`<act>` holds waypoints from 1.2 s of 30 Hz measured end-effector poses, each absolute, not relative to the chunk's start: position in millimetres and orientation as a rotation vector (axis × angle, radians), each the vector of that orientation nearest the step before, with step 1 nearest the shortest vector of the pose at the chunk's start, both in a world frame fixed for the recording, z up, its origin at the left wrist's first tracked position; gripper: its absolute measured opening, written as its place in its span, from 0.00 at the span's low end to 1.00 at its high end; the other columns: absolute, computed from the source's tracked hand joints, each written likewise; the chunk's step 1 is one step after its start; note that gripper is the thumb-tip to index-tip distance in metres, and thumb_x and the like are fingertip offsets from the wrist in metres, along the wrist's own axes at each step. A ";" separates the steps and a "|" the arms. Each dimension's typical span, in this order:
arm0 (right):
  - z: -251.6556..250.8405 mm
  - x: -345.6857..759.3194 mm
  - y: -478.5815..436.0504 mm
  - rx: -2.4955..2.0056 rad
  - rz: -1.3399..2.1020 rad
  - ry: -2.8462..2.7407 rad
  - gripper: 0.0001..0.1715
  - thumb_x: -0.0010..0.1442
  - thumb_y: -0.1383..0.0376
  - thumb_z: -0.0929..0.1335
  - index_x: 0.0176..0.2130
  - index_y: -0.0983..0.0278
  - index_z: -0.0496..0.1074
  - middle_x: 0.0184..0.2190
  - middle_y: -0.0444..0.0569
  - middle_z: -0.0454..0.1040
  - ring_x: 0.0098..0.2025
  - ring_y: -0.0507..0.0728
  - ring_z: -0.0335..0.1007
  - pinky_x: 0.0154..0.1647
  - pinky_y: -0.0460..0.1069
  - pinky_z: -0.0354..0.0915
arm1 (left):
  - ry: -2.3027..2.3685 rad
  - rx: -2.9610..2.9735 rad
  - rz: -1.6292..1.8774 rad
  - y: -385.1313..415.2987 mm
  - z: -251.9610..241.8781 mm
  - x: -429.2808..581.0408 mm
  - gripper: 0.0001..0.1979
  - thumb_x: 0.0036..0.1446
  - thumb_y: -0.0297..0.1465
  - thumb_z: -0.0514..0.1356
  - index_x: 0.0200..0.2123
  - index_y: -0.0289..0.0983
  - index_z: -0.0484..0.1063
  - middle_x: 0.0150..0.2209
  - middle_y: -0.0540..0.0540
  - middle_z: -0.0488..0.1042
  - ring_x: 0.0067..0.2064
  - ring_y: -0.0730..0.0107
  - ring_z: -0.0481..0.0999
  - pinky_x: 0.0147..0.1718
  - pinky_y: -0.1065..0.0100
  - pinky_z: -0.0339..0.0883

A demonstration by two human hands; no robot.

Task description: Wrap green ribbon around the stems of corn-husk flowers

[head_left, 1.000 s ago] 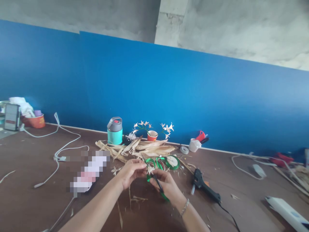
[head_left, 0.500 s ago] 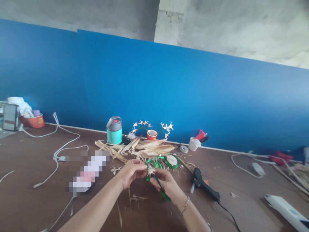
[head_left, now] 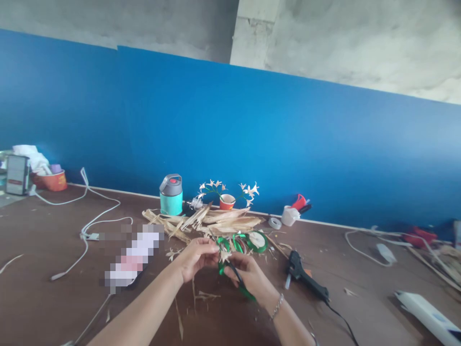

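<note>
My left hand (head_left: 199, 257) is closed, its thumb and fingertips pinched together at a small pale flower (head_left: 224, 255). The flower is between my two hands, and the exact grip on its stem is hidden by the fingers. My right hand (head_left: 248, 275) is wrapped round a slim dark tool with a green end (head_left: 247, 291), which slants down toward the wrist; its kind is hard to make out. Just beyond the fingertips lie loops of green ribbon or tape (head_left: 236, 242) and a green roll with a pale centre (head_left: 257, 241). Another pale flower (head_left: 172, 253) rests left of my left hand.
Dry husks (head_left: 234, 222) are heaped behind my hands. An orange cup (head_left: 226, 202) with flower sprays, a teal flask (head_left: 171, 199), a tape roll (head_left: 274, 223) and a white cup (head_left: 289, 216) stand near the blue partition (head_left: 230, 125). A black glue gun (head_left: 306, 278) lies right.
</note>
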State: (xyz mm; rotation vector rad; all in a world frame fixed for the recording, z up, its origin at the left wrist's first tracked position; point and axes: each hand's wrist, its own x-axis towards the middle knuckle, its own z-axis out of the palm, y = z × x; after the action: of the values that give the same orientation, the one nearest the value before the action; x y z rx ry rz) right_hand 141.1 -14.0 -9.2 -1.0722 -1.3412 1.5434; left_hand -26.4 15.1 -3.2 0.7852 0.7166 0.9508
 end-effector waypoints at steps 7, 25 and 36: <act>-0.6 140.6 -19.3 -1.009 1.561 -1.359 0.26 0.36 0.48 0.74 0.26 0.67 0.70 0.15 0.37 0.60 0.16 0.44 0.48 0.17 0.43 0.47 | 0.682 0.792 0.927 15.2 -6.6 -26.0 0.10 0.37 0.27 0.67 0.17 0.31 0.67 0.18 0.48 0.71 0.21 0.77 0.68 0.23 0.75 0.60; -30.5 154.1 -1.4 -1.310 1.087 -1.517 0.21 0.39 0.61 0.73 0.34 0.63 0.65 0.16 0.35 0.59 0.18 0.48 0.54 0.20 0.44 0.52 | 0.621 0.623 1.095 20.9 -8.2 -32.4 0.09 0.40 0.25 0.65 0.21 0.34 0.64 0.20 0.52 0.71 0.23 0.77 0.71 0.20 0.78 0.59; -10.3 139.6 -33.2 -1.630 0.539 -2.257 0.17 0.41 0.65 0.69 0.35 0.62 0.70 0.34 0.48 0.72 0.35 0.56 0.67 0.33 0.46 0.56 | 0.527 0.445 1.123 21.4 -6.7 -34.2 0.12 0.45 0.19 0.60 0.37 0.31 0.70 0.22 0.50 0.69 0.22 0.80 0.67 0.20 0.79 0.62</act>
State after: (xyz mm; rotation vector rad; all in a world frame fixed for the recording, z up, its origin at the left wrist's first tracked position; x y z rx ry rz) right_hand 139.6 -33.2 -10.3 -1.6300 -2.2565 0.5387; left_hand -34.2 21.4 -6.7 0.4449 0.5269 1.1233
